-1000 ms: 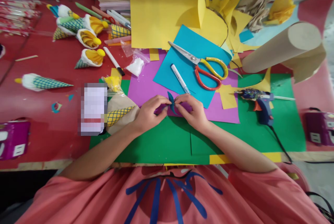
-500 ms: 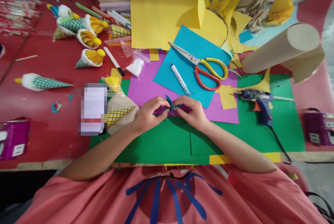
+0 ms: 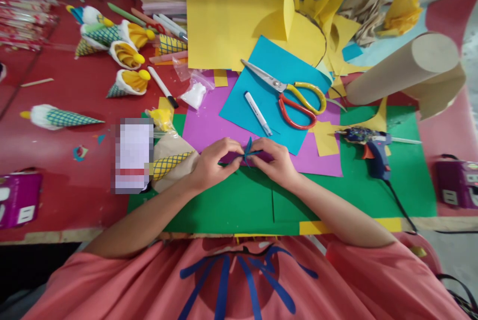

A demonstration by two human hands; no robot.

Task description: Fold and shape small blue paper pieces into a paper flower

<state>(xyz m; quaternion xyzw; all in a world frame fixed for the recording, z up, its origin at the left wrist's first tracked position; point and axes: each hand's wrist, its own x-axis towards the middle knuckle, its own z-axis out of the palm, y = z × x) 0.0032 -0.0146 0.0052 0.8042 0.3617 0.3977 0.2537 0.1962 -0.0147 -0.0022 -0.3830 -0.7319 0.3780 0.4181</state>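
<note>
Both my hands meet over the near edge of a purple sheet (image 3: 209, 126) and pinch a small folded blue paper piece (image 3: 247, 151) between their fingertips. My left hand (image 3: 212, 163) is closed on its left side, my right hand (image 3: 272, 160) on its right. The piece stands up between the thumbs with thin points sticking out. A green sheet (image 3: 242, 200) lies under my wrists. A white marker (image 3: 257, 112) lies just beyond my right hand on a blue sheet (image 3: 272, 81).
Scissors (image 3: 295, 96) with yellow and red handles lie on the blue sheet. A glue gun (image 3: 368, 143) rests at right, its cord running to the table edge. Yellow sheets (image 3: 224, 26), a cardboard roll (image 3: 407, 68) and several paper cones (image 3: 127, 56) lie around the red table.
The blue piece has been turned and pressed between my fingers; its shape now shows thin crossing points. Both hands have shifted slightly but stay in the same place.
</note>
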